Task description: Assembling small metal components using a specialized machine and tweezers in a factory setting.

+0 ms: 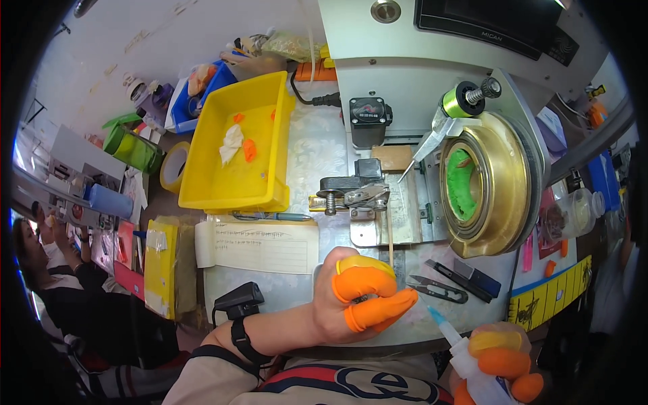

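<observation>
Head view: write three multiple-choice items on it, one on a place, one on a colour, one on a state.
1. Where does the yellow bin sit?
A. left of the brass ring
B. right of it
C. on it

2. What colour are the finger cots on the left hand?
A. blue
B. orange
C. white

3. What does the right hand hold?
A. the snips
B. a pen
C. a squeeze bottle

Key: 1 A, the brass ring stands on the machine to the bin's right. 2 B, orange caps cover the fingertips. 3 C, the squeeze bottle points its blue tip up-left; the snips lie untouched.
</observation>
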Demonstrator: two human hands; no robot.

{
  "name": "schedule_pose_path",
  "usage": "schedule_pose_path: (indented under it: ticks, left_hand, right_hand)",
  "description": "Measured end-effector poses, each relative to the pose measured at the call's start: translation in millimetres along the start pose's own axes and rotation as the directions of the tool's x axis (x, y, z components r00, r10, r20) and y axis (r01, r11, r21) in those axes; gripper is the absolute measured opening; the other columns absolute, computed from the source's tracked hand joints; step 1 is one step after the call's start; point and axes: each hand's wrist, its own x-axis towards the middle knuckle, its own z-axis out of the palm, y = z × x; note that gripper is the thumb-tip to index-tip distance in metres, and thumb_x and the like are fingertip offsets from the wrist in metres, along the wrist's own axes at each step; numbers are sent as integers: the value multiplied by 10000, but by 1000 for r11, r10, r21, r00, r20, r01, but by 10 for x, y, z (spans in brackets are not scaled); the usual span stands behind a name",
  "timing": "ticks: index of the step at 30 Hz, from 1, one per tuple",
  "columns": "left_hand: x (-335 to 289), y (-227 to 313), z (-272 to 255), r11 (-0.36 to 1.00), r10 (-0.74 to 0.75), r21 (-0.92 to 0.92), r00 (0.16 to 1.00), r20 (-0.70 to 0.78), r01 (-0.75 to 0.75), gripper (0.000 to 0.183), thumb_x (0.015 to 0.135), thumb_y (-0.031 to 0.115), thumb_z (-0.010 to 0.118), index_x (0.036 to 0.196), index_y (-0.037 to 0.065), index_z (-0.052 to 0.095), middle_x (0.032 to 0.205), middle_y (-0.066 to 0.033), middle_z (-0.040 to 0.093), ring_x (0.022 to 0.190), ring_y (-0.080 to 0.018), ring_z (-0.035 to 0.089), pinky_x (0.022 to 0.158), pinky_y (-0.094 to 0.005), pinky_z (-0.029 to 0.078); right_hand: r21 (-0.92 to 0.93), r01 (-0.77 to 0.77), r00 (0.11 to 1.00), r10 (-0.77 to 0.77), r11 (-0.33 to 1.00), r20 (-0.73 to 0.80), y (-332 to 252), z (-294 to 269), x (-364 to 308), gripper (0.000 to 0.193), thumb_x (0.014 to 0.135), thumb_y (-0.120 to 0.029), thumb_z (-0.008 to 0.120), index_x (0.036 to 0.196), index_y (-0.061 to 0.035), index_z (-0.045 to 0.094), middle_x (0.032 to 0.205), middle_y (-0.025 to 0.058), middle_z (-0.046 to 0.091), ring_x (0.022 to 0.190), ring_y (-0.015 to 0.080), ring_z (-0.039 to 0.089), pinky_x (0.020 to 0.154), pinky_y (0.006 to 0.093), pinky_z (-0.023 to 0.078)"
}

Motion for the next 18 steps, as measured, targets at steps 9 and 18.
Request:
schedule_pose_path:
  ticks: [9,18]
  left_hand:
    - [-32,-17,40,1000,-18,-1,997,-74,18,322,538,65,744,825,182,655,691,53,540,580,-120,504,592,-275,330]
    - [-19,-8,40,1000,-24,-13,997,-67,23,325,541,71,743,829,192,651,687,57,542,580,-117,505,598,-274,328]
  right_hand:
    - [155,-241,957,262,958,-127,-83,54,-28,737,824,-460,486,1236,122,299,812,261,570,510,223,594,452,280,508]
    - [237,-331,916,371,913,-149,-123,17,-87,758,805,-449,523,1268,92,265,731,232,585,538,234,600,479,282,513]
